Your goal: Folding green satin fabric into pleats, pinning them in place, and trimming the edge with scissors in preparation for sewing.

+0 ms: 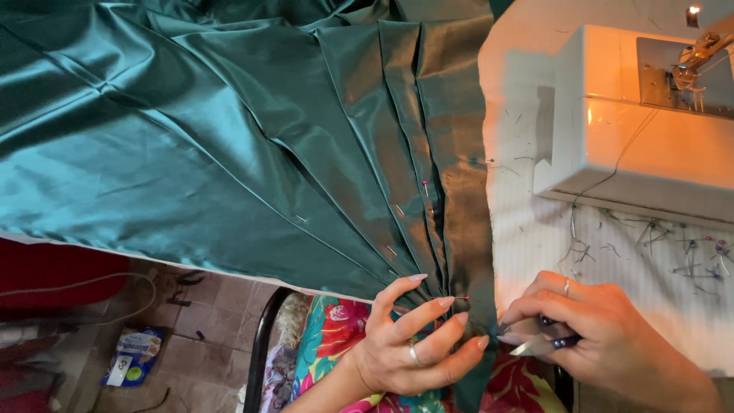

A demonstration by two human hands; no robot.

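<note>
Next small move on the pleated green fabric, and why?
Probably snip at the gathered pleat ends. The left hand pinches the green satin where its folds converge beside a red-headed pin, and the right hand holds small scissors with tips right at that edge.

The sewing machine (642,130) runs off frame; the small tool (547,344), perhaps scissors, is mostly hidden.

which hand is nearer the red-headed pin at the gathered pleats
Left. The left hand pinches the green satin fabric with its fingertips right beside the red-headed pin. The right hand sits off the fabric edge to the right, holding small snips.
</note>
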